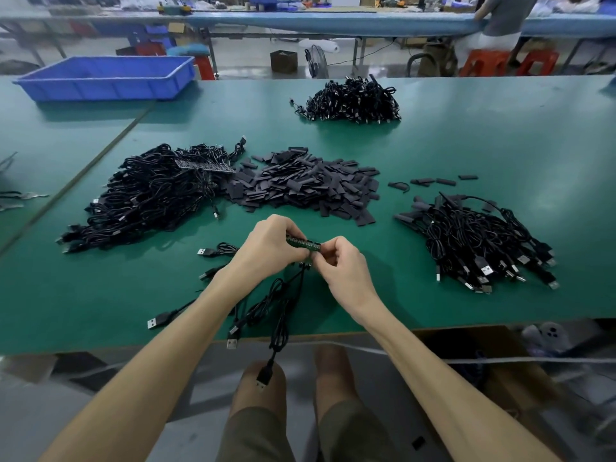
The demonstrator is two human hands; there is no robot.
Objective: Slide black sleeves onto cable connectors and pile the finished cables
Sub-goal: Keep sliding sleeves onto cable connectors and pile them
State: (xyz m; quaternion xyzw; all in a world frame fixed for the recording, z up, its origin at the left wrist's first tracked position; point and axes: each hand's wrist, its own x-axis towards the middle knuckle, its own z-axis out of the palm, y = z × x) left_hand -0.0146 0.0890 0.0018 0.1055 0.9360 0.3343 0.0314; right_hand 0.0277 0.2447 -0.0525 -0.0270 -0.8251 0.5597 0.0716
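Knees (263, 388) below green desk (466, 145) edge; USB cables (280, 305) drape over it. Left hand (266, 248) and right hand (343, 265) each pinch one small green circuit board (305, 244). Behind: black sleeves (306, 185) heaped centre, cable pile (150, 195) left, sleeved cables (476, 241) right. Farthest: another cable pile (353, 101), blue bin (106, 78).

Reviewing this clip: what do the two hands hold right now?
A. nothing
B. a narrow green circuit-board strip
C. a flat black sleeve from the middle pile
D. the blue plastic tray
B: the left hand and the right hand each pinch an end of the narrow green circuit-board strip, with thin black cables hanging below it over the near edge of the green table.
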